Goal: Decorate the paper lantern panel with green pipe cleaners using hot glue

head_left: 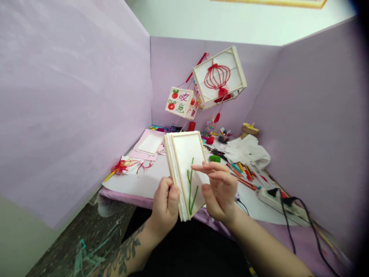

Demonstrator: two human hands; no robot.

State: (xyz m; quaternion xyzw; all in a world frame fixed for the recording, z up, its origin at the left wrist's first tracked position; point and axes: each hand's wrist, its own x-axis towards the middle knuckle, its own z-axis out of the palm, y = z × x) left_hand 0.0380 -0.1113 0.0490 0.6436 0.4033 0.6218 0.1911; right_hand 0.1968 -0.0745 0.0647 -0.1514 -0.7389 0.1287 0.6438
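A white box-like panel frame (183, 148) with pale wooden edges is held up over the table's front edge, tilted slightly. Green stems (190, 188) form a branching shape on its white face. My left hand (166, 200) grips the frame's lower left side, fingers wrapped round the edge. On the right, my right hand (220, 188) has its fingers apart, the index fingertip near the top of the stems; whether it touches the face cannot be told. Nothing shows between its fingers.
Two decorated lanterns (219, 79) (178, 103) hang at the back. A white panel (150, 144) and red strands (122, 165) lie left. Crumpled white material (249, 150), pens (240, 169), a green ball (215, 158) and a power strip (282, 206) with black cables are right. Purple partitions (311, 115) surround the table.
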